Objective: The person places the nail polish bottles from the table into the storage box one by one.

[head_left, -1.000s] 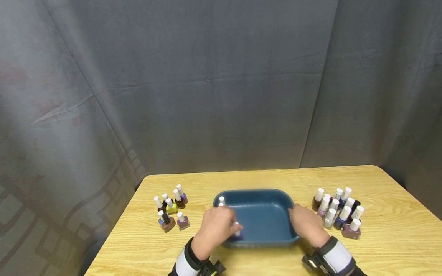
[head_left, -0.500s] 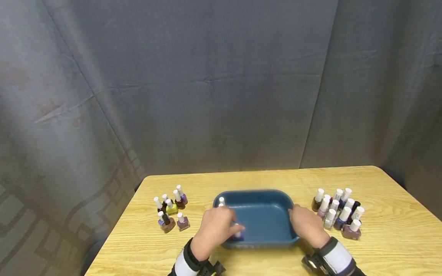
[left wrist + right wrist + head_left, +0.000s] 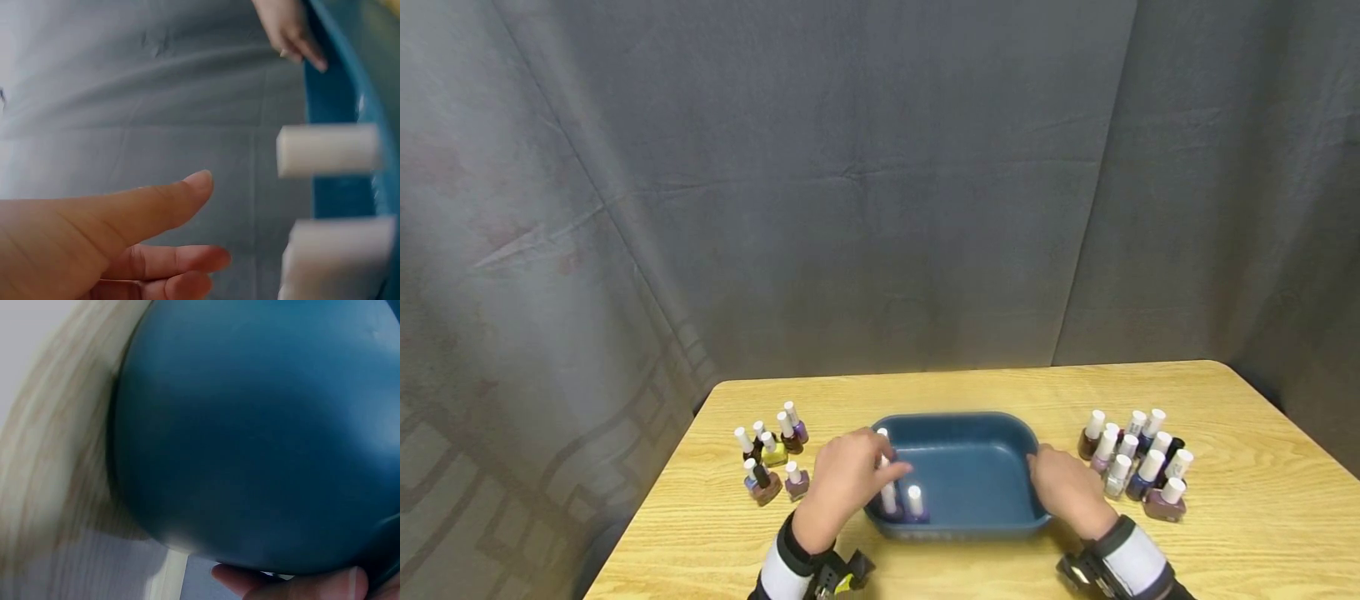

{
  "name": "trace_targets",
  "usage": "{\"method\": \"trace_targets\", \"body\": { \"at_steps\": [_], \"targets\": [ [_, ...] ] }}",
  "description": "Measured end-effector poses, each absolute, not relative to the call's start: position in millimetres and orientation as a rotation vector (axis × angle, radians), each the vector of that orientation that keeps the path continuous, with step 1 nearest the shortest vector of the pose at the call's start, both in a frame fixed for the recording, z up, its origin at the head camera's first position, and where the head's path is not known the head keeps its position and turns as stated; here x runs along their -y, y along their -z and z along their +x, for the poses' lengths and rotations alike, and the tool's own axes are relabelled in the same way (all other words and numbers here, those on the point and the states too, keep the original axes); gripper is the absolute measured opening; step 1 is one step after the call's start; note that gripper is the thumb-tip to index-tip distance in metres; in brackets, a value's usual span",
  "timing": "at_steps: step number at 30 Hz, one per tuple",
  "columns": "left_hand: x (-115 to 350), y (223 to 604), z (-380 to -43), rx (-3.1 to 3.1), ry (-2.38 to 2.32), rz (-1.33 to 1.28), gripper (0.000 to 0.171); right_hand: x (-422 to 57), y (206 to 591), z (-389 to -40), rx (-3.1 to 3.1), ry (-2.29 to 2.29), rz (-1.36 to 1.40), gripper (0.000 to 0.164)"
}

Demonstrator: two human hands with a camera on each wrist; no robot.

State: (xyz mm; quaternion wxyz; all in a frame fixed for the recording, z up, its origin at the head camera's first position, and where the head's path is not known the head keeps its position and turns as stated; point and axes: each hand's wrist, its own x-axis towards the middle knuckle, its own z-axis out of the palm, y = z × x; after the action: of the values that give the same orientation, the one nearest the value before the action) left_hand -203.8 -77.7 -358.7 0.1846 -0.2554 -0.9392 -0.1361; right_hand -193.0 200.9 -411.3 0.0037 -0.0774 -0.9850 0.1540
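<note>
My left hand hovers over the left end of a dark blue plastic tub, thumb and fingers apart with nothing between them. Below it, along the tub's left end, stand several white-capped nail polish bottles, among them a purple bottle; the hand hides part of them. Two blurred white caps show close beside the fingertips in the left wrist view. At the tub's right end, my right hand holds the rim; its fingers lie against the edge in the right wrist view.
Left of the tub is a loose group of nail polish bottles, including a yellow one and a mauve one. A denser cluster, with a dark blue bottle, stands on the right of the wooden table. A grey curtain hangs behind.
My left hand has lifted off the purple bottle and moved left and slightly up, uncovering the bottles at the tub's front left. The right hand stays on the rim.
</note>
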Motion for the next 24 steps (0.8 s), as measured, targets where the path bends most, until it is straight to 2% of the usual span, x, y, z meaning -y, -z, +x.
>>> {"method": "trace_targets", "body": {
  "at_steps": [12, 19, 24],
  "targets": [
    [159.4, 341.1, -233.2, 2.656, 0.613, -0.235, 0.018, -202.0, 411.3, -191.8, 3.071, -0.48, -0.211, 0.027],
    [213.5, 357.2, -252.0, 2.768, 0.64, 0.016, 0.032, -202.9, 411.6, -192.0, 3.066, -0.475, -0.195, 0.027],
    [235.8, 373.6, -260.7, 2.88, 0.64, 0.1, 0.041, -203.0, 413.7, -191.8, 3.054, -0.473, -0.168, 0.025]
  ]
}}
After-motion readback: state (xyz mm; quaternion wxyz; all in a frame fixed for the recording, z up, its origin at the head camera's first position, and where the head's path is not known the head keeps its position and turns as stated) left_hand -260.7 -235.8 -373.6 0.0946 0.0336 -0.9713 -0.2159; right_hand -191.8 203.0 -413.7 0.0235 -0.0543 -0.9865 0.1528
